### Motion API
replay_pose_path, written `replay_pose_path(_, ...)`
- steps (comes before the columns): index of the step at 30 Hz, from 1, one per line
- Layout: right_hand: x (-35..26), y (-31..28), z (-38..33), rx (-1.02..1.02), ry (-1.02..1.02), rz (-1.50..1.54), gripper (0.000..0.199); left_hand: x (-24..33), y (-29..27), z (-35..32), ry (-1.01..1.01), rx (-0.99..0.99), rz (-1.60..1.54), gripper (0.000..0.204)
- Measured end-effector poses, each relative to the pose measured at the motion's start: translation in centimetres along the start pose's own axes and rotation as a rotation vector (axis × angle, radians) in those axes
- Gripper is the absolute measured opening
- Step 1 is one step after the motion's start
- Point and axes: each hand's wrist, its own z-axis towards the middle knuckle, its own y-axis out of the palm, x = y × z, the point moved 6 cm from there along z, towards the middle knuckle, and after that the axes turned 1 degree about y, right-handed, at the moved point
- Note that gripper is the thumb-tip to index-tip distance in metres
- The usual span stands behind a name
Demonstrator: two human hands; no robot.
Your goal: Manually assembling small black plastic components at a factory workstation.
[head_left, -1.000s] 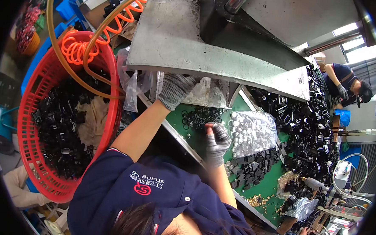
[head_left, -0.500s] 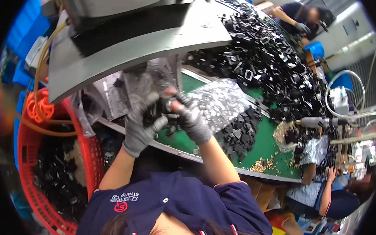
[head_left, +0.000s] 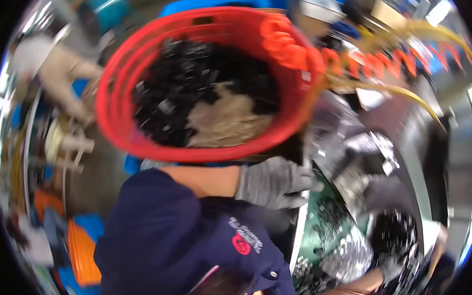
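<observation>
My left hand, in a grey glove, is at the edge of the green-topped table. Its fingers stretch toward the table with small gaps between them, and I see nothing held in it. Further along, my right hand, also gloved in grey, reaches over the heap of small black parts. Blur hides its fingers. Between the two hands lies a clear plastic bag of shiny pieces. Loose black pieces are scattered on the green surface beside it.
A large red plastic basket stands beside my left arm, holding black parts and a crumpled beige piece. An orange coiled hose hangs over its rim. A curved grey metal machine panel rises beyond the table. Another person is at the far left.
The view has swung left and blurred, bringing the red basket to the top middle. My hands, close together before, are now far apart, the right one out over the black heap.
</observation>
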Motion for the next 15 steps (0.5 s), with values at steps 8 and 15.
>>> replay_pose_path(8,-3.0,12.3,-11.9,-0.215,-0.132,0.047,0.030,-17.1,-11.8,-8.4,-0.725,0.100,0.518,0.047)
replay_pose_path(15,-3.3,24.5,-23.0,-0.783,-0.253,-0.811,0.045,-31.8,-10.1,-19.0,-1.158,-0.609,1.044,0.069)
